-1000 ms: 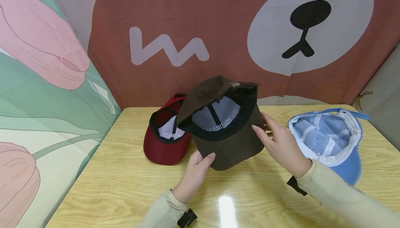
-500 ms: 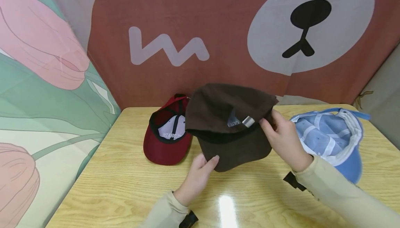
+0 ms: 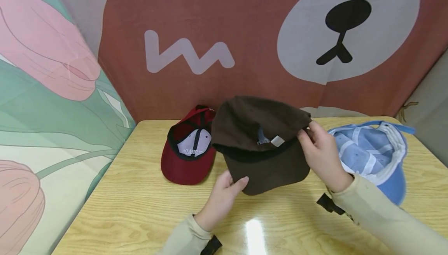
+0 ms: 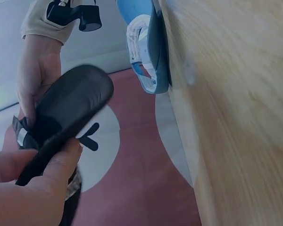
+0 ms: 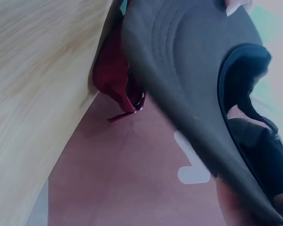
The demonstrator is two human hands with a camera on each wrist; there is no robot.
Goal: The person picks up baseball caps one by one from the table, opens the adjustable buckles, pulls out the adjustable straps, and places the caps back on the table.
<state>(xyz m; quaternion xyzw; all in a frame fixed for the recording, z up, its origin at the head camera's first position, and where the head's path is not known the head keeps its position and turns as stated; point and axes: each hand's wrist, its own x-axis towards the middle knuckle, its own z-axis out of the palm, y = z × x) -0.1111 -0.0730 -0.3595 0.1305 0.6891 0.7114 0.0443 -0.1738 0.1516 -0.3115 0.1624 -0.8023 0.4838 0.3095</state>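
A dark brown baseball cap (image 3: 276, 171) is held up above the table, brim toward me, with a white tag (image 3: 278, 141) showing near its folded-over back. My left hand (image 3: 218, 202) pinches the left side of the brim, thumb on top. At the right, my right hand (image 3: 323, 158) pinches the cap's edge between thumb and fingers. The left wrist view has the brim (image 4: 80, 92) between both hands. In the right wrist view the stitched brim (image 5: 193, 61) fills the upper middle, and the right hand is mostly out of frame.
On the wooden table (image 3: 140, 208), a dark red cap (image 3: 185, 169) lies to the left, opening up, partly behind the brown cap. A light blue cap (image 3: 392, 189) lies to the right, opening up, partly behind my right hand. A bear-print cloth (image 3: 252, 53) hangs behind.
The brown cap has shifted slightly right, and its back has folded down over the opening, hiding most of the inside. My right hand moved a little right and up with the cap's edge.
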